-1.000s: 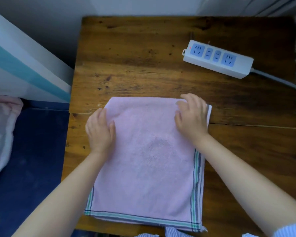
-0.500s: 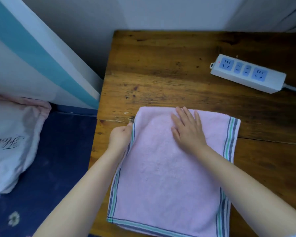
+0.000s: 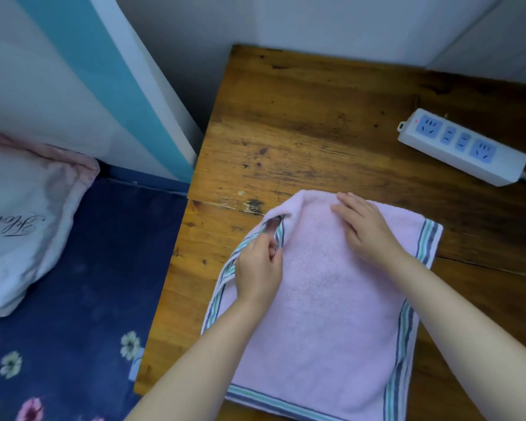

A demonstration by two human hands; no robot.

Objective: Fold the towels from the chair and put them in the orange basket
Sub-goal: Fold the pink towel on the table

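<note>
A pink towel (image 3: 325, 323) with green and blue striped borders lies folded on the wooden table (image 3: 316, 126). My left hand (image 3: 258, 265) pinches the towel's striped left edge and has lifted it, so the upper left corner curls over toward the middle. My right hand (image 3: 365, 229) rests flat on the towel's upper part, fingers spread, pressing it down. No chair or orange basket is in view.
A white power strip (image 3: 462, 147) with blue sockets lies at the table's right, its cable running off the edge. Left of the table is a bed with a dark blue flowered sheet (image 3: 73, 314) and a white pillow (image 3: 22, 220). A wall runs behind.
My left hand went from lying flat on the towel to gripping its left edge and raising it inward. My right hand slid toward the towel's middle. The camera view swung left.
</note>
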